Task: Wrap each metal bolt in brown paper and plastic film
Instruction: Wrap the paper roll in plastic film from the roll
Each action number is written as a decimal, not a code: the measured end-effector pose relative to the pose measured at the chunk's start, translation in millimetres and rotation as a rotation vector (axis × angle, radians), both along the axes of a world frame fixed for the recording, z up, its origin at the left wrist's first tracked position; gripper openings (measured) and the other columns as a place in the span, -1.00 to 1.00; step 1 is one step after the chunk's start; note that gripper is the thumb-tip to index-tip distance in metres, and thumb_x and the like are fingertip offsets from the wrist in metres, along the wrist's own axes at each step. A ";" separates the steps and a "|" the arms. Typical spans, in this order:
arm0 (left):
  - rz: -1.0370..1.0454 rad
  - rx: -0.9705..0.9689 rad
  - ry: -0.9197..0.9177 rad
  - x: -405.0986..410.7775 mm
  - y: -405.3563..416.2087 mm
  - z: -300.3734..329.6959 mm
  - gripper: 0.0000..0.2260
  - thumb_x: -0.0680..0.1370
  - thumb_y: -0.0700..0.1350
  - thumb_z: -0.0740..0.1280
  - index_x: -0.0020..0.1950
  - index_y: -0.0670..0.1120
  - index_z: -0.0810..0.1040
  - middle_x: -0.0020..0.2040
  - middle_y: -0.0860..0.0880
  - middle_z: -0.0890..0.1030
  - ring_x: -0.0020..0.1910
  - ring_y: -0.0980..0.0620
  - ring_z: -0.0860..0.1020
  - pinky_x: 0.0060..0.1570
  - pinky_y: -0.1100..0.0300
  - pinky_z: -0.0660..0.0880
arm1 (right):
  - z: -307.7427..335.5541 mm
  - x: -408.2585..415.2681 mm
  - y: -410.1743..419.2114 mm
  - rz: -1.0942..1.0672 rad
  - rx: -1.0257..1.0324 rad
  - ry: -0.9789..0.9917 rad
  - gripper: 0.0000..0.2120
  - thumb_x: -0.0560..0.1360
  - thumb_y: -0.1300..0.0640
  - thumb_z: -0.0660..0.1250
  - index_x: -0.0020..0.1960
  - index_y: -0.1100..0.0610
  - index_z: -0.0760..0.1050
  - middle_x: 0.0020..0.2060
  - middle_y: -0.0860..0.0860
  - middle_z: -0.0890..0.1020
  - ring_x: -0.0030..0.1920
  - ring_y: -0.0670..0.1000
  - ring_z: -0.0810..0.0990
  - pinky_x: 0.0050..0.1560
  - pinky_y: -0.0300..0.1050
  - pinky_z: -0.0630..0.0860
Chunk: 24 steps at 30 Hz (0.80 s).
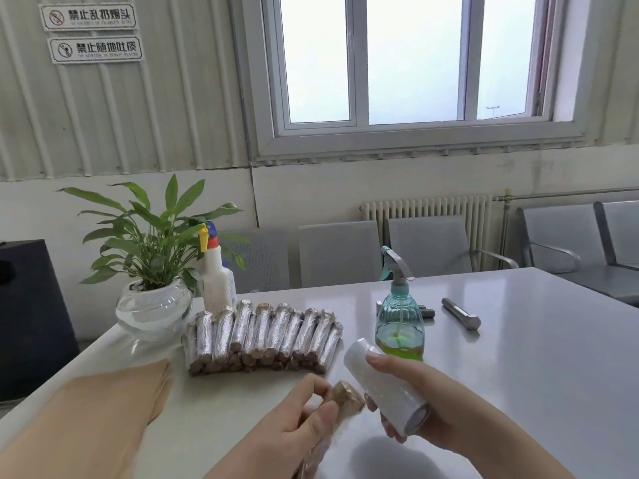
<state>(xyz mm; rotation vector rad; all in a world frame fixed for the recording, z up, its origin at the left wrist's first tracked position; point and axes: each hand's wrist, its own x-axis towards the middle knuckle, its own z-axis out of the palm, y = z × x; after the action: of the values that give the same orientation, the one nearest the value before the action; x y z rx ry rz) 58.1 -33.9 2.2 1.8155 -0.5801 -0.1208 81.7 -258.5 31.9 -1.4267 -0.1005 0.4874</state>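
Note:
My left hand (pixel 304 420) grips a bolt wrapped in brown paper (pixel 345 401), its end pointing up and away from me. Just to its right, my right hand (pixel 428 406) holds a white roll of plastic film (pixel 383 385), tilted, close beside the wrapped bolt. A stack of several wrapped bolts (pixel 262 337), shiny with film, lies in rows behind my hands. One bare metal bolt (pixel 461 312) lies on the grey table (pixel 518 357) at the back right. A pile of brown paper sheets (pixel 114 395) lies at the left.
A blue-green spray bottle (pixel 399 326) stands behind the film roll, with another bare bolt partly hidden behind it. A white spray bottle (pixel 218 274) and a potted plant in a glass bowl (pixel 154 299) stand at the back left. Metal chairs line the wall.

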 end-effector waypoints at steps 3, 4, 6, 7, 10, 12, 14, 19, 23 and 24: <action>-0.031 -0.079 0.035 0.9 -2.2 -2.6 -0.58 0.54 0.15 0.28 0.16 -0.17 0.36 -0.39 -0.05 0.35 -0.51 0.05 0.21 -0.51 0.28 0.23 | 1.6 -0.8 -1.2 0.010 -0.013 -0.043 -0.30 0.21 -0.14 0.55 0.17 0.26 0.47 -0.30 0.18 0.58 -0.44 0.14 0.50 -0.46 -0.12 0.44; -0.041 -0.096 0.054 1.1 -3.0 -3.9 -0.58 0.55 0.13 0.28 0.17 -0.18 0.35 -0.38 -0.08 0.32 -0.51 0.05 0.19 -0.52 0.29 0.21 | 1.3 -1.1 -1.7 0.012 -0.022 -0.055 -0.29 0.19 -0.15 0.56 0.17 0.25 0.48 -0.31 0.17 0.58 -0.44 0.13 0.50 -0.45 -0.12 0.44; -0.059 -0.107 0.062 2.4 -3.4 -7.3 -0.56 0.55 0.16 0.28 0.16 -0.18 0.33 -0.34 -0.14 0.27 -0.48 0.04 0.17 -0.50 0.30 0.18 | -0.4 -2.0 -1.7 0.010 -0.038 -0.068 -0.28 0.18 -0.16 0.55 0.16 0.26 0.48 -0.32 0.16 0.58 -0.44 0.13 0.49 -0.45 -0.11 0.43; -0.061 -0.098 0.055 3.1 -3.2 -9.2 -0.56 0.53 0.20 0.28 0.15 -0.15 0.35 -0.32 -0.15 0.27 -0.47 0.03 0.18 -0.49 0.29 0.18 | -1.1 -2.5 -1.3 0.006 -0.045 -0.072 -0.30 0.19 -0.15 0.55 0.15 0.26 0.48 -0.32 0.16 0.57 -0.44 0.13 0.48 -0.45 -0.11 0.43; -0.032 -0.067 0.032 5.6 -1.7 -14.3 -0.64 0.48 0.25 0.28 0.08 0.01 0.42 -0.33 -0.12 0.32 -0.45 0.02 0.23 -0.47 0.29 0.21 | -2.8 -3.5 -0.1 -0.010 -0.062 -0.086 -0.32 0.24 -0.13 0.53 0.18 0.28 0.47 -0.28 0.18 0.56 -0.42 0.12 0.48 -0.45 -0.11 0.45; -0.006 -0.043 0.014 7.0 -1.3 -18.7 -0.66 0.47 0.27 0.29 0.06 0.05 0.43 -0.34 -0.11 0.34 -0.44 -0.01 0.27 -0.46 0.27 0.23 | -3.6 -4.4 0.5 -0.019 -0.086 -0.107 -0.32 0.27 -0.13 0.53 0.19 0.28 0.46 -0.25 0.19 0.56 -0.42 0.11 0.50 -0.45 -0.11 0.46; 0.014 -0.048 0.005 7.7 -1.2 -21.9 -0.65 0.48 0.27 0.29 0.06 0.04 0.43 -0.37 -0.09 0.34 -0.42 -0.01 0.26 -0.45 0.25 0.25 | -4.0 -5.6 1.0 -0.028 -0.110 -0.130 -0.35 0.30 -0.13 0.54 0.19 0.27 0.47 -0.23 0.20 0.56 -0.41 0.10 0.52 -0.45 -0.11 0.47; 0.039 -0.015 -0.056 6.9 -3.4 -21.4 -0.65 0.47 0.28 0.29 0.16 0.16 0.39 -0.41 0.07 0.37 -0.42 0.02 0.27 -0.42 0.27 0.29 | -2.0 -7.2 1.9 -0.055 -0.112 -0.197 -0.36 0.28 -0.20 0.50 0.17 0.21 0.50 -0.25 0.14 0.58 -0.38 0.07 0.53 -0.40 -0.10 0.47; 0.117 0.099 -0.073 7.4 -5.2 -22.0 -0.59 0.39 0.38 0.26 0.15 0.22 0.43 -0.37 0.12 0.48 -0.37 0.14 0.42 -0.28 0.26 0.36 | 0.1 -9.9 5.5 -0.129 -0.145 -0.219 -0.41 0.31 -0.36 0.45 0.08 0.09 0.61 -0.19 0.09 0.60 -0.24 0.04 0.56 -0.26 -0.11 0.48; 0.117 0.147 -0.079 7.2 -4.8 -21.6 -0.58 0.37 0.40 0.24 0.04 0.15 0.52 -0.36 0.14 0.50 -0.35 0.16 0.43 -0.25 0.24 0.36 | 0.5 -10.6 6.5 -0.132 -0.161 -0.230 -0.42 0.31 -0.37 0.45 0.06 0.08 0.62 -0.19 0.07 0.59 -0.21 0.04 0.55 -0.21 -0.11 0.45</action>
<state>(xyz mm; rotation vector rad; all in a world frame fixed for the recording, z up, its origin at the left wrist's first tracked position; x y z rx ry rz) 65.3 -38.7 -19.4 2.0000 -0.5302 -0.0127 71.1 -252.0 32.3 -1.6325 -0.1531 0.2258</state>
